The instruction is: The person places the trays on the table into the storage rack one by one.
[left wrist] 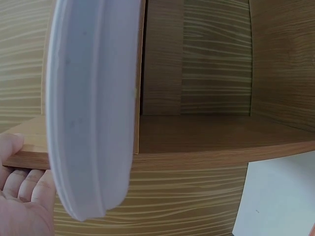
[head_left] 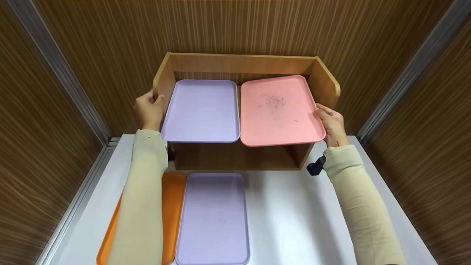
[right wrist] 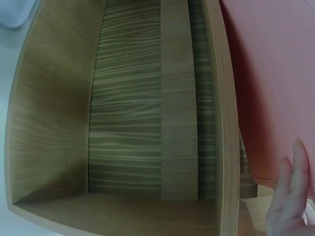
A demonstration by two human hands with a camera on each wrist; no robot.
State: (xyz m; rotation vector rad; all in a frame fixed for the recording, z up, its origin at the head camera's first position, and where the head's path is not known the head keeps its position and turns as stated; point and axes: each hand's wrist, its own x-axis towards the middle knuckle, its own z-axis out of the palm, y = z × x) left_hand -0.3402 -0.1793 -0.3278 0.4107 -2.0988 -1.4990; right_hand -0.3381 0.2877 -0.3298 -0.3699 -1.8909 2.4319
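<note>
A small wooden shelf (head_left: 243, 63) stands at the back, its upper level bearing a lavender tray (head_left: 203, 110) and a pink tray (head_left: 279, 125) side by side. My left hand (head_left: 149, 110) grips the shelf's left side panel; in the left wrist view, thumb and fingers (left wrist: 29, 186) lie on opposite sides of its edge. The pink tray, marked with dark scuffs, sits slightly askew with its right side raised. At that right edge, my right hand (head_left: 333, 123) pinches the rim, thumb on top. From below, the right wrist view shows fingers (right wrist: 290, 189) against its underside.
On the white table (head_left: 294, 221) in front lie a second lavender tray (head_left: 213, 221) and an orange tray (head_left: 172, 217), partly hidden by my left forearm. Under the upper board is the shelf's open lower compartment (head_left: 235, 156). Wood-patterned walls (head_left: 243, 25) enclose the back and sides.
</note>
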